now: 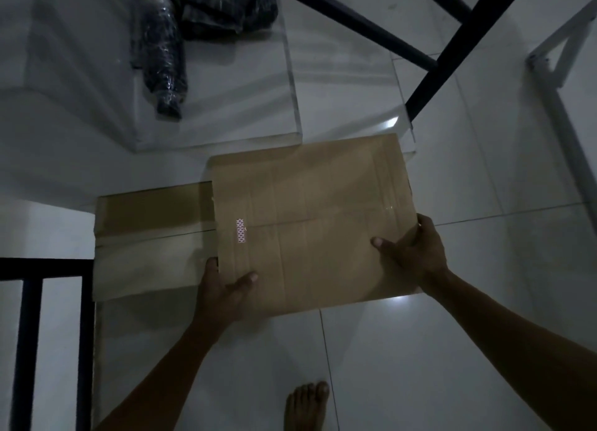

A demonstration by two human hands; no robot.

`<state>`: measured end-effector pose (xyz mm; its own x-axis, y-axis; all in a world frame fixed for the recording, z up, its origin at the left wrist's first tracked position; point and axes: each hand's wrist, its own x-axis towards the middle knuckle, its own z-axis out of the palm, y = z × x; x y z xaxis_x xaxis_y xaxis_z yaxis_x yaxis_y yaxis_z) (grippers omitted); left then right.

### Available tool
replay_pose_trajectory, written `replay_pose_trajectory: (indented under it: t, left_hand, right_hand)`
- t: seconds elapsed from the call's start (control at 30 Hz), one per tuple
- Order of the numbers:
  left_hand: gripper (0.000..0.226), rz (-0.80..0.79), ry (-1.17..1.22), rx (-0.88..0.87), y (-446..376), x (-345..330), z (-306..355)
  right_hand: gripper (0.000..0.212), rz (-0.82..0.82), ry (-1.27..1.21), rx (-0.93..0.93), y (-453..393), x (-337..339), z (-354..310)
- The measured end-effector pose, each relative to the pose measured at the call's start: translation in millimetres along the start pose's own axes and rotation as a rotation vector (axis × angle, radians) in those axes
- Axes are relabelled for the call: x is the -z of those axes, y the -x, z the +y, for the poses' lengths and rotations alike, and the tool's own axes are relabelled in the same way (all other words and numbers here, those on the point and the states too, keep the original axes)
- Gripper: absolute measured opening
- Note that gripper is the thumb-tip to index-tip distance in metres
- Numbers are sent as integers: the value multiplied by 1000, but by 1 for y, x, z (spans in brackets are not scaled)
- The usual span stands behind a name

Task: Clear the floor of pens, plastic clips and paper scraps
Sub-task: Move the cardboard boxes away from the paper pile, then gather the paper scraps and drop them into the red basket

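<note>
A flattened cardboard sheet (310, 223) is gripped at its near edge by the left hand (223, 290) and the right hand (416, 256), thumbs on top, over a taped cardboard box (151, 243) whose contents are hidden. Beneath lies a white tiled floor (420, 366) with black frame legs (458, 45) and dim wrapped bundles (164, 52). No pens, clips or scraps can be made out in the gloom.

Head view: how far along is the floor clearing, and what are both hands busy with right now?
Done: no pens, clips or paper scraps show on the visible white tiles, though it is dim. In hand: the left hand and right hand each grip an edge of a flat cardboard sheet, which overlaps a second cardboard piece. Left: both cardboards, and a plastic-wrapped dark bundle behind.
</note>
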<state>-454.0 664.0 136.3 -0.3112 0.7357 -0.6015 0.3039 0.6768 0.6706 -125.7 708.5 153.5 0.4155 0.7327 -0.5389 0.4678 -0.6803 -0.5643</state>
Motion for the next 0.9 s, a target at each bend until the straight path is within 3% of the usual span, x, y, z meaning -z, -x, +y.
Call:
replay_pose_trajectory:
  t: [0.2,0.3,0.47,0.57,0.7,0.9]
  left_hand:
    - [70,-12,-123,16,7,3,11]
    - [84,96,-269,-7,17,5,29]
    - [72,139,-349,-237,76,-19,89]
    - [59,22,-335,-380,127,-47,117]
    - [44,-247,-295,-475,208,-93,139]
    - [34,-444,-330,-694,347,-163,139]
  right_hand:
    - [118,10,16,-49,12,1,-4]
    - [131,55,-20,-104,31,10,-7]
    - [95,102,11,-53,91,57,9]
    - [84,119,8,-85,129,93,28]
    - [78,148,-84,-162,188,148,63]
    - [69,242,-224,-244,286,226,159]
